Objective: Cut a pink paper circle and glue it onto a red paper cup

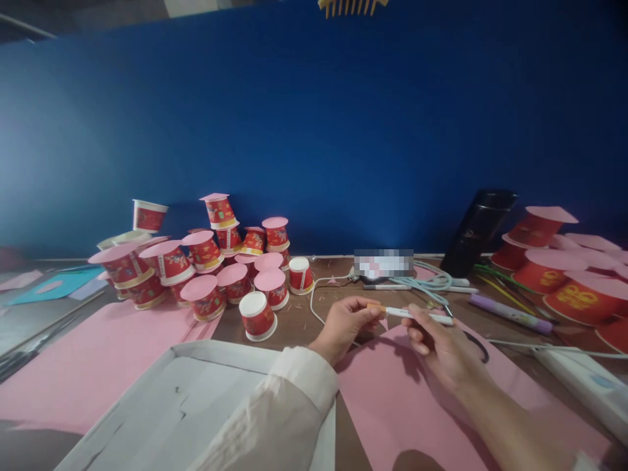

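A white marker pen [398,313] with an orange end is held level between my two hands. My left hand [343,325] pinches the orange end between thumb and fingers. Farther right, my right hand [438,345] grips the white barrel, its fingers curled around it. I cannot tell whether the orange part is a cap still seated on the pen. Below both hands lies a large sheet of pink paper [387,399], shaded by them. To the left of it a shallow white box or lid [196,405] sits partly under my left sleeve.
Red paper cups [258,320], many topped with pink paper, are stacked at the left; more cups [579,297] stand at the right. A black bottle [478,232] leans near the blue partition [314,131]. Cables [434,278], a purple marker [510,314] and a white power strip [583,383] lie right.
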Available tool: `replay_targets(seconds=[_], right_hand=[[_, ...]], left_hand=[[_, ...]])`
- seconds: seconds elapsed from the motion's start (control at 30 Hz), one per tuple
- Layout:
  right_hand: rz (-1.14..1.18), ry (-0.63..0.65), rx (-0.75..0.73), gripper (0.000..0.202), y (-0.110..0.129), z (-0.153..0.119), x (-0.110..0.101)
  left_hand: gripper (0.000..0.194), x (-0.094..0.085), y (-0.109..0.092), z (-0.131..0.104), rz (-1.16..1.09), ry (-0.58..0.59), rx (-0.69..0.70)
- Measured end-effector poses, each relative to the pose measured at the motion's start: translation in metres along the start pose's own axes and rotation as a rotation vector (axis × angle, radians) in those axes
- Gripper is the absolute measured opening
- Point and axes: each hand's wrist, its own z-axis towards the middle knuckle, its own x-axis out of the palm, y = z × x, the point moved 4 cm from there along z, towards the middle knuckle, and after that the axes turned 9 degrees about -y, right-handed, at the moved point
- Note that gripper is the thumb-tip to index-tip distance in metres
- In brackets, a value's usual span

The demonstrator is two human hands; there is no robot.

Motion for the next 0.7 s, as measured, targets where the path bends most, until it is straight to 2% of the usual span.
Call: replay_targets(seconds=[0.2,0.3,0.37,0.4,0.47,0.5,0.57,0.63,0.7], right_hand=[[0.093,-0.026,0.041,0.027,-0.002,-0.006,0.005],[0.077,-0.019,0.03,0.029,-0.002,-0.005,0.009],[0.018,-0.053,-0.007,0.031,0.003,-0.002,0.006],[-0.043,-0.11,-0.037,0.031,0.008,0.001,0.001],[-0.238,-0.301,-0.132,0.033,0.022,0.008,-0.016],[-0.383,-0.409,-0.206,0.033,0.032,0.012,-0.027],[-0.703,-0.563,-0.376,0.032,0.05,0.021,-0.047],[-0.958,-0.605,-0.512,0.034,0.06,0.032,-0.063],[-1.139,-0.535,-0.491,0.043,0.057,0.048,-0.079]], left_hand=[[0.043,0.005,-0.003,-0.005,-0.023,-0.008,0.036],[0.045,0.009,-0.004,-0.006,-0.017,-0.051,0.02],[0.054,0.01,-0.003,-0.008,0.016,-0.091,0.002],[0.062,0.01,-0.003,-0.008,0.064,-0.106,-0.001],[0.07,0.008,-0.004,-0.009,0.261,-0.139,0.059],[0.067,0.007,-0.005,-0.01,0.408,-0.158,0.118],[0.05,0.004,-0.008,-0.012,0.753,-0.199,0.268],[0.028,0.005,-0.007,-0.013,1.063,-0.176,0.372],[0.023,0.008,-0.006,-0.015,1.262,-0.124,0.43]])
